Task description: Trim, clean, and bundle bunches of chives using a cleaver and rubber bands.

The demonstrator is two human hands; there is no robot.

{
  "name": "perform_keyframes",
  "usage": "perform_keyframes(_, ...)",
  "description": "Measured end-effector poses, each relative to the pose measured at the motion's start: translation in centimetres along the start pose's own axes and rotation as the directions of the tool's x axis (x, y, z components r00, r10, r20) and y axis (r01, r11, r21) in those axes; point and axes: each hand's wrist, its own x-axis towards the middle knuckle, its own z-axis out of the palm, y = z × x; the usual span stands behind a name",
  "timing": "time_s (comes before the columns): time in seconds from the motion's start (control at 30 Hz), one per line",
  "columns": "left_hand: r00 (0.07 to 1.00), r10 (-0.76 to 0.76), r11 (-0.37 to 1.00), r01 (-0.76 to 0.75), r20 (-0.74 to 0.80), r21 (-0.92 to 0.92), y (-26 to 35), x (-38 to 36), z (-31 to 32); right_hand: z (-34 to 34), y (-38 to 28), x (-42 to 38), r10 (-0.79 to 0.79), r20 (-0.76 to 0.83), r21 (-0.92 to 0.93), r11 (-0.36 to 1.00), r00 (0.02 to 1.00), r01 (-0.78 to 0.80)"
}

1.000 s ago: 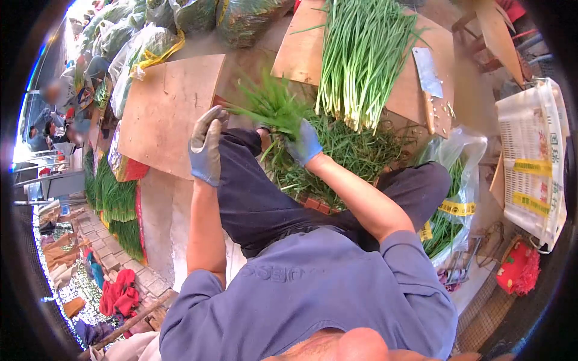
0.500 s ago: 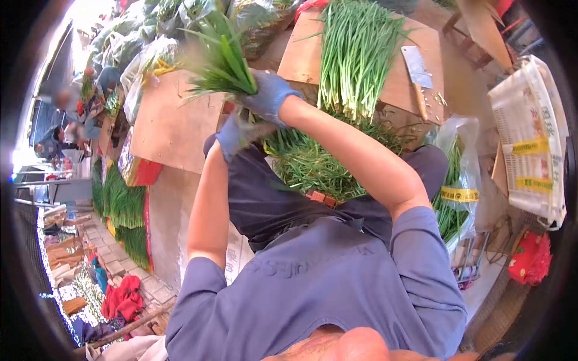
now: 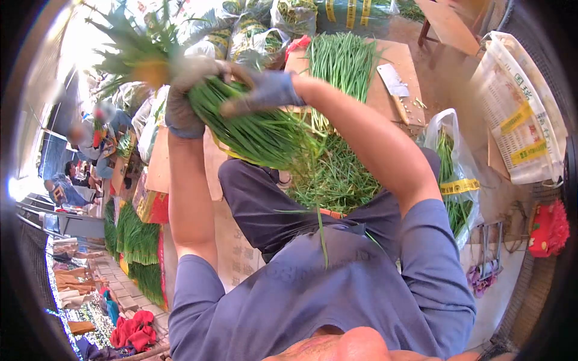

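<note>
My left hand (image 3: 185, 99), in a grey-blue glove, is closed round a large bunch of green chives (image 3: 256, 129) raised in front of my left side. The bunch slants, with its blurred leafy end at the upper left and its other end over my lap. My right hand (image 3: 265, 93), gloved alike, has its fingers apart over the upper side of the bunch, seemingly touching it. Loose chive trimmings (image 3: 337, 177) lie heaped between my legs. A few stray leaves hang down onto my shirt.
More chives (image 3: 340, 63) lie on a wooden board (image 3: 394, 57) ahead, beside a cleaver (image 3: 394, 87). A plastic bag of greens (image 3: 451, 162) stands at my right, near a white basket (image 3: 518, 114). Stacked chives (image 3: 138, 234) are at the left. Other people sit farther off.
My left hand has come up and closed round the bunch, which has swung left and spread over my lap. My right hand has loosened its grip and spread its fingers.
</note>
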Motion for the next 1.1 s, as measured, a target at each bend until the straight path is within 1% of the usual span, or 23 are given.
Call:
perform_keyframes(0.07, 0.971, -0.025, 0.994, 0.0, -0.236, -0.105, 2.0, 0.3, 1.4, 2.0, 6.0, -1.7, -0.093, 0.048, -0.118, 0.988, 0.995, 0.098)
perform_keyframes(0.13, 0.898, -0.002, 0.986, -0.072, -0.44, -0.151, 2.9, 1.3, 3.9, 3.3, 7.3, -5.5, -0.08, 0.094, -0.121, 0.988, 0.992, 0.091)
perform_keyframes(0.17, 0.841, 0.006, 0.98, -0.113, -0.541, -0.165, 3.1, 1.4, 4.5, 3.6, 7.2, -7.3, 0.12, 0.111, -0.173, 0.98, 0.987, -0.1)
perform_keyframes(0.23, 0.884, -0.042, 0.987, -0.037, -0.466, -0.159, 3.8, 0.9, -0.7, 5.2, 8.1, -10.7, 0.229, 0.084, -0.161, 0.964, 0.97, -0.213)
perform_keyframes(0.27, 0.903, -0.067, 0.988, 0.0, -0.424, -0.157, 3.9, 1.0, -3.6, 6.1, 9.0, -12.1, 0.143, 0.043, -0.109, 0.984, 0.989, -0.137)
perform_keyframes(0.3, 0.94, -0.057, 0.974, -0.022, -0.336, -0.227, 3.8, 1.1, -5.2, 6.4, 8.5, -13.2, 0.182, -0.04, -0.058, 0.981, 0.982, -0.184)
perform_keyframes(0.33, 0.931, -0.057, 0.977, -0.023, -0.359, -0.213, 3.6, 0.7, -6.0, 6.6, 7.5, -14.2, 0.225, -0.121, -0.001, 0.974, 0.967, -0.227)
perform_keyframes(0.37, 0.923, -0.067, 0.979, -0.012, -0.379, -0.202, 3.2, 0.3, -6.7, 7.0, 6.8, -15.0, 0.194, -0.239, 0.001, 0.98, 0.951, -0.2)
perform_keyframes(0.4, 0.916, -0.079, 0.981, 0.002, -0.393, -0.194, 2.7, 0.1, -7.3, 7.3, 7.3, -16.0, 0.231, -0.253, 0.009, 0.972, 0.939, -0.236)
perform_keyframes(0.53, 0.857, 0.015, 0.995, -0.062, -0.515, -0.074, 3.4, -0.7, -9.4, 7.2, 12.2, -20.9, 0.338, -0.295, -0.023, 0.932, 0.894, -0.361)
perform_keyframes(0.6, 0.856, 0.029, 0.995, -0.075, -0.517, -0.069, 4.4, -1.0, -10.7, 7.6, 15.2, -23.2, 0.321, -0.377, -0.21, 0.884, 0.869, -0.417)
perform_keyframes(0.63, 0.85, 0.055, 0.995, -0.091, -0.523, -0.043, 4.9, -0.9, -12.1, 7.5, 16.1, -23.6, 0.478, -0.301, -0.355, 0.747, 0.825, -0.562)
perform_keyframes(0.67, 0.847, 0.076, 0.995, -0.102, -0.527, -0.02, 5.3, -0.8, -12.9, 7.7, 17.2, -24.2, 0.628, -0.252, -0.496, 0.569, 0.736, -0.655)
perform_keyframes(0.73, 0.852, 0.119, 0.992, -0.127, -0.51, 0.019, 6.4, -0.9, -11.8, 8.4, 23.6, -27.7, 0.782, -0.011, -0.728, 0.421, 0.624, -0.54)
perform_keyframes(0.77, 0.853, 0.138, 0.99, -0.138, -0.503, 0.038, 7.0, -1.2, -10.9, 9.2, 26.7, -29.3, 0.839, 0.086, -0.764, 0.401, 0.537, -0.505)
perform_keyframes(0.8, 0.871, 0.133, 0.988, -0.156, -0.472, -0.009, 7.4, -1.1, -10.2, 9.8, 28.4, -30.0, 0.884, 0.172, -0.796, 0.385, 0.435, -0.467)
perform_keyframes(0.83, 0.887, 0.131, 0.983, -0.173, -0.443, -0.056, 7.7, -1.1, -9.5, 9.5, 26.8, -29.3, 0.856, 0.159, -0.796, 0.406, 0.492, -0.449)
perform_keyframes(0.9, 0.927, 0.103, 0.983, -0.151, -0.36, -0.108, 8.4, -1.1, -8.9, 8.6, 18.5, -25.9, 0.789, 0.141, -0.799, 0.448, 0.598, -0.402)
perform_keyframes(0.93, 0.912, 0.12, 0.98, -0.172, -0.392, -0.101, 8.4, -1.1, -8.2, 8.1, 15.6, -23.8, 0.735, 0.027, -0.789, 0.432, 0.677, -0.437)
perform_keyframes(1.0, 0.883, 0.137, 0.975, -0.201, -0.448, -0.097, 7.4, -0.4, -5.8, 6.2, 8.3, -19.1, 0.595, -0.125, -0.651, 0.555, 0.794, -0.518)
perform_keyframes(1.03, 0.876, 0.166, 0.971, -0.225, -0.453, -0.081, 6.9, -0.2, -5.0, 5.6, 4.6, -17.2, 0.466, -0.292, -0.5, 0.67, 0.835, -0.549)
perform_keyframes(1.07, 0.914, 0.139, 0.97, -0.203, -0.381, -0.133, 6.5, 0.0, -4.2, 5.5, 1.9, -15.8, 0.23, -0.443, -0.478, 0.757, 0.866, -0.446)
perform_keyframes(1.1, 0.946, 0.115, 0.967, -0.177, -0.304, -0.185, 6.2, 0.2, -3.3, 5.7, 0.4, -14.5, -0.017, -0.577, -0.482, 0.814, 0.817, -0.324)
